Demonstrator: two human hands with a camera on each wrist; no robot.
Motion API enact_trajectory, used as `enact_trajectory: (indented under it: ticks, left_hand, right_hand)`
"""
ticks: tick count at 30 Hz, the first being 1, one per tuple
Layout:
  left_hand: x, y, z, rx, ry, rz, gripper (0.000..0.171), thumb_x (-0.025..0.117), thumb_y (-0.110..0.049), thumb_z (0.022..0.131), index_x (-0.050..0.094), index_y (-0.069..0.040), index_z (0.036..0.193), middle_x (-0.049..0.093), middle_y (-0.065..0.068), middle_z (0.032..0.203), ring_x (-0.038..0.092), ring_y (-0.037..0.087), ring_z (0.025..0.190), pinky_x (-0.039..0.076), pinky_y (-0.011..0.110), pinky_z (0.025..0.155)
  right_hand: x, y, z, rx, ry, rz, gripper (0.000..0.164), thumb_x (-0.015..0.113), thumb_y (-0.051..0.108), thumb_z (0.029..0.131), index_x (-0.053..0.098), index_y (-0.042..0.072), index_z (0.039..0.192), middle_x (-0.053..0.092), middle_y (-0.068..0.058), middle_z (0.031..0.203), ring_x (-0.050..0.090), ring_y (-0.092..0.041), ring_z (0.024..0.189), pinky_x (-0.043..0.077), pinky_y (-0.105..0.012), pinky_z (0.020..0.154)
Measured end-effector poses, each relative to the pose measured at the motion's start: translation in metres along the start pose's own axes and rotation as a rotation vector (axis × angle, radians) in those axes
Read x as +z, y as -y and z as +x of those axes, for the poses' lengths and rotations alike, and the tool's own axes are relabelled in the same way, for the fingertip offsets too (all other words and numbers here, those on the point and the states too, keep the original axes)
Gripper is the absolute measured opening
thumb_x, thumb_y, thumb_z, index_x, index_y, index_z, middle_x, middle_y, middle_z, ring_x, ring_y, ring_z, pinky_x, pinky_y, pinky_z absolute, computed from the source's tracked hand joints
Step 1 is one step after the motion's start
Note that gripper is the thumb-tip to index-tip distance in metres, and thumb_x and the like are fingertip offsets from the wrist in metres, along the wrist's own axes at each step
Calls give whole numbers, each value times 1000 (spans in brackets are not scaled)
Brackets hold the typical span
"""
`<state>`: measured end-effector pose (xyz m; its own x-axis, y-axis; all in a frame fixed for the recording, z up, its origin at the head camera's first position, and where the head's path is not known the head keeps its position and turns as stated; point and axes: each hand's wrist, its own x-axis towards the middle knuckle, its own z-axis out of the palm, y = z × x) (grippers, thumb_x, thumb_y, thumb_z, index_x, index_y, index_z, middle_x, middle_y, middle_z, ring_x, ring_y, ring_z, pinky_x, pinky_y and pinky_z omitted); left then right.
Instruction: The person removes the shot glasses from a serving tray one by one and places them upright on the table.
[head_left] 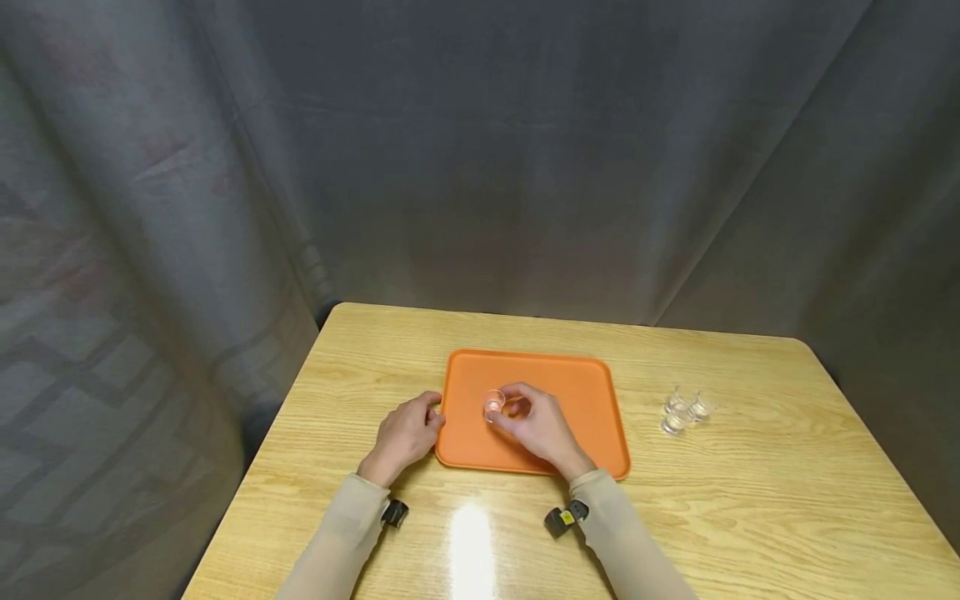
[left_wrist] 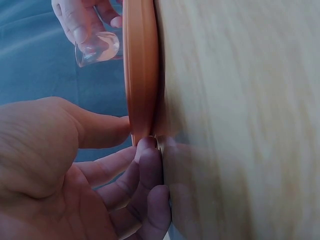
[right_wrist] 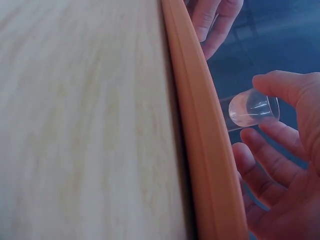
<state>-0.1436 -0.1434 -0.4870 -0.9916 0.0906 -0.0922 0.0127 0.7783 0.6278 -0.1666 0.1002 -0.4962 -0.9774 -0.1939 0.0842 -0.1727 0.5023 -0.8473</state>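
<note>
An orange tray [head_left: 558,417] lies on the wooden table. My right hand [head_left: 538,425] reaches over it and pinches a small clear shot glass [head_left: 493,403] between thumb and fingers, left of the tray's middle. In the right wrist view the shot glass [right_wrist: 252,107] has a thick base and stands upright relative to the tray, its lower part hidden behind the rim. My left hand [head_left: 408,432] grips the tray's left edge. The left wrist view has its thumb [left_wrist: 107,131] against the rim and its curled fingers [left_wrist: 150,165] low at the edge, close to the tabletop.
Several clear shot glasses [head_left: 675,421] stand in a cluster on the table, right of the tray. The table [head_left: 750,500] ends at grey curtains [head_left: 510,167] behind and at the sides. A bright light reflection shows near its front.
</note>
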Motion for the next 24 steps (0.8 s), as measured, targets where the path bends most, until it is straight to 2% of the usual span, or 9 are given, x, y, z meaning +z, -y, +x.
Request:
enact_trajectory:
  ticks: [13, 24]
  left_hand:
    - [-3, -3, 1, -14, 12, 2, 42, 66, -22, 106, 62, -7, 145, 65, -2, 93, 52, 13, 65, 37, 29, 62]
    - [0, 0, -1, 1, 8, -6, 41, 67, -21, 106, 63, -5, 144, 64, -3, 90, 50, 12, 62, 35, 27, 58]
  right_hand:
    - [1, -2, 3, -23, -14, 18, 34, 91, 29, 86, 79, 18, 116, 74, 4, 89, 66, -10, 80, 53, -28, 77]
    - [2, -5, 0, 7, -13, 13, 33, 90, 30, 87, 79, 19, 116, 74, 5, 90, 66, -10, 80, 53, -26, 77]
